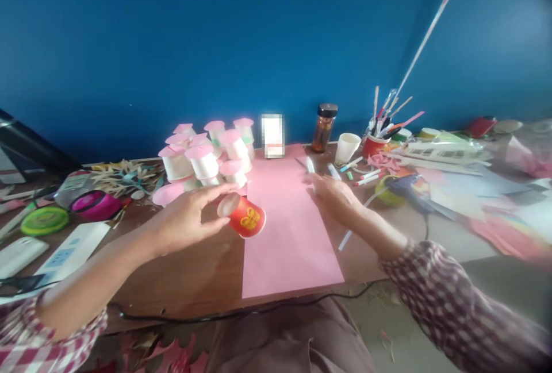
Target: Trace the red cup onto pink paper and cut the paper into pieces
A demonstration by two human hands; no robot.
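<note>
Your left hand has its grip closed around a red paper cup, thumb below and fingers over the rim. The cup lies on its side, just above the left edge of the pink sheet spread on the surface. Your right hand rests at the sheet's far right edge, its grip narrowed on a white marker that points away from you. Behind the cup stands a cluster of pink-topped white cups; a brown jar stands near the wall.
</note>
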